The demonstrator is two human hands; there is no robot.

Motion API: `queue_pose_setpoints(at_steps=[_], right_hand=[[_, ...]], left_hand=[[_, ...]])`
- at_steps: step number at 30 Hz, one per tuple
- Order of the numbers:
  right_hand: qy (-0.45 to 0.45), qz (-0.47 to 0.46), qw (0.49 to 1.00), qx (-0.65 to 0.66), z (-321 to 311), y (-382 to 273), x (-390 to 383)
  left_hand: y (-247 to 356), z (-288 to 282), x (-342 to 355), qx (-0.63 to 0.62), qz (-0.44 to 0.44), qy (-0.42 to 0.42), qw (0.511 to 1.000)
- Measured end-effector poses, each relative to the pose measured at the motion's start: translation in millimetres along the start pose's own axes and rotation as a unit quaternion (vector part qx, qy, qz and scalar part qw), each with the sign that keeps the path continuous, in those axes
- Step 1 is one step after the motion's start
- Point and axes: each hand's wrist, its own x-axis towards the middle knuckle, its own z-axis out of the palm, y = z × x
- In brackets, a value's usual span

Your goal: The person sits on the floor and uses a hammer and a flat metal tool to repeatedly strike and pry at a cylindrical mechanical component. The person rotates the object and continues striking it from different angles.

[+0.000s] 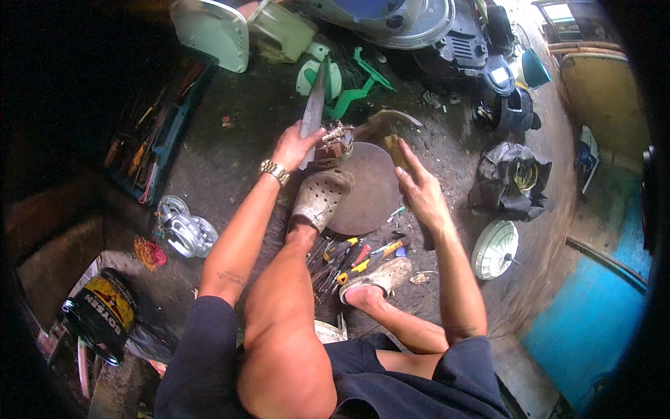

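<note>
My left hand [294,150], with a gold watch at its wrist, is closed round a long flat grey blade [317,98] that tapers away from me. Just right of the blade is a small motor core [336,143] with copper-coloured windings, by the far edge of a round brown metal plate [373,188]. The toe of my left clog [321,194] rests against or very near the core. Over the plate's right side, my right hand [422,192] grips a yellowish-brown tool [392,151]. A dark handle-like end shows below that palm; the fingers hide the rest.
Screwdrivers and pliers [356,262] lie between my feet. A tool tray [157,150] and silvery housing [185,230] are at left. Green and white fan parts [352,87] lie ahead. A black bag [513,181] and pale round ribbed part [495,249] are at right.
</note>
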Motion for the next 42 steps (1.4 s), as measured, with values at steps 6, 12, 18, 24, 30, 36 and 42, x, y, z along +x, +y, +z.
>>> queue_pose_setpoints(at_steps=[6, 12, 18, 24, 30, 36, 42], right_hand=[[0.112, 0.100, 0.970, 0.193, 47, 66, -46], [0.113, 0.118, 0.960, 0.229, 83, 117, -73], [0.098, 0.169, 0.943, 0.271, 81, 95, -82], [0.111, 0.084, 0.951, 0.276, 47, 29, -83], [0.261, -0.226, 0.880, 0.325, 61, 2, -74], [0.002, 0.016, 0.999, 0.046, 60, 12, -50], [0.189, -0.062, 0.958, 0.209, 31, -10, -76]], left_hand=[[21, -32, -28, 0.411, 0.225, 0.069, 0.880], [54, -47, -64, 0.489, 0.128, -0.066, 0.861], [43, -45, -71, 0.460, 0.099, -0.086, 0.878], [23, -45, -66, 0.466, 0.133, -0.096, 0.869], [23, -41, -61, 0.455, 0.157, -0.114, 0.869], [14, -49, -76, 0.480, 0.123, -0.107, 0.862], [8, -56, -72, 0.456, 0.139, -0.101, 0.873]])
